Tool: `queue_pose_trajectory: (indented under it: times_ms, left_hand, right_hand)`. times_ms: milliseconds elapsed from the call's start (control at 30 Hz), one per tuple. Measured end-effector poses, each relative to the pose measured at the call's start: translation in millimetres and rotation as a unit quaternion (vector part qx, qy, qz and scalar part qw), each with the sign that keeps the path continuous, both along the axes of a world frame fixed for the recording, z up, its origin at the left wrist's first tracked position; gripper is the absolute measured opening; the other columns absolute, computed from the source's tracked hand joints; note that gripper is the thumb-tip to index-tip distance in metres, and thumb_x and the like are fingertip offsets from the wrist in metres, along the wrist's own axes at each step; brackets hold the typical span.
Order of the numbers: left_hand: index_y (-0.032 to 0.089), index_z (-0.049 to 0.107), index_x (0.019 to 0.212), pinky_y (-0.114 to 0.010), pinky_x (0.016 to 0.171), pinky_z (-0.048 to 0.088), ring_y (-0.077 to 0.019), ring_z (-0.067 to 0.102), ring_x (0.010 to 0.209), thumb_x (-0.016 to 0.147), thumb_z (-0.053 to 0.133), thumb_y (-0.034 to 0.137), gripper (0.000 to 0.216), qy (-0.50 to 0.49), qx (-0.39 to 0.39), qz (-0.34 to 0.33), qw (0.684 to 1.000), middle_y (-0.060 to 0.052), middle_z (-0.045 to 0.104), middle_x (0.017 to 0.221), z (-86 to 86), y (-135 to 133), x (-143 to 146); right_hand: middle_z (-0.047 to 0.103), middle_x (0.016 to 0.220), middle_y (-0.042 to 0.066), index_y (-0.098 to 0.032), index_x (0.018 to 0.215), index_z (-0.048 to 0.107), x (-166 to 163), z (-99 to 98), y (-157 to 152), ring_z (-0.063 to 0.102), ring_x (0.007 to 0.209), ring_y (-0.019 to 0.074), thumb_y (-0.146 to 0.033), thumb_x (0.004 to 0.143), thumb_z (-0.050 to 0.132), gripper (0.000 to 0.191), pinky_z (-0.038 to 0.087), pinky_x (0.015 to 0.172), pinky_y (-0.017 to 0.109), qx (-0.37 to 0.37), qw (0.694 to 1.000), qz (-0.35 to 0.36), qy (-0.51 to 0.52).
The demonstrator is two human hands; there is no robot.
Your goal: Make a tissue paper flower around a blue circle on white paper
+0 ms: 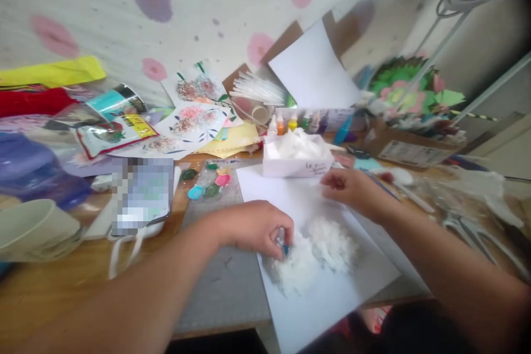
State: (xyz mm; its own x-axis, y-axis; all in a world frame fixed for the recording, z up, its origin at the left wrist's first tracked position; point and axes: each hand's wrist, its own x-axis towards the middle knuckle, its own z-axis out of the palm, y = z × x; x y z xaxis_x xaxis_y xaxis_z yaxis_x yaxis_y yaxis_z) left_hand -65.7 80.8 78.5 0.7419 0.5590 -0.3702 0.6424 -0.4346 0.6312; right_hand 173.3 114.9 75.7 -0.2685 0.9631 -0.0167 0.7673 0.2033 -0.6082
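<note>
A white sheet of paper (323, 298) lies on a grey cutting mat (224, 282) in front of me. White fluffy cotton-like tufts (323, 249) sit on the sheet. My left hand (257, 228) is pinched shut on a small blue-tipped object at the left edge of the tufts. My right hand (352, 191) rests curled at the sheet's far right edge, with a thin blue stick (379, 183) running under its fingers; the image is blurred there.
A white box of tissue-like material (296, 156) stands behind the sheet. Small paint bottles (296, 121), a paint palette (207, 182), flower paintings (194, 119), a cup (33, 229), scissors (468, 227) and a cardboard box (415, 146) crowd the wooden table (83, 276).
</note>
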Motion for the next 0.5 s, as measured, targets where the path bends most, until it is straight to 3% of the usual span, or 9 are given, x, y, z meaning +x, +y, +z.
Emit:
queue_pose_trajectory:
  times_ms: [233, 500]
  left_hand:
    - [0.024, 0.064, 0.093, -0.018, 0.049, 0.033, -0.0086, 0.052, 0.057, 0.067, 0.066, 0.027, 0.027, 0.004, -0.020, 0.007, 1.000, 0.006, 0.057, 0.063, -2.3, 0, 0]
    - [0.024, 0.064, 0.092, -0.019, 0.049, 0.032, -0.0090, 0.051, 0.056, 0.067, 0.065, 0.027, 0.026, 0.012, -0.027, 0.016, 0.999, 0.006, 0.055, 0.063, 0.3, 0, 2]
  right_hand:
    - [0.061, 0.076, -0.001, -0.020, 0.082, 0.062, -1, 8.0, -4, 0.056, 0.067, 0.0133, -0.018, 0.066, 0.060, 0.016, 0.042, 0.058, 0.023, -0.017, 1.000, -0.003, -0.016]
    - [0.066, 0.081, 0.002, -0.019, 0.091, 0.065, -3, -8.6, 3, 0.059, 0.066, 0.0138, -0.023, 0.067, 0.062, 0.024, 0.042, 0.055, 0.023, -0.045, 0.999, -0.009, -0.028]
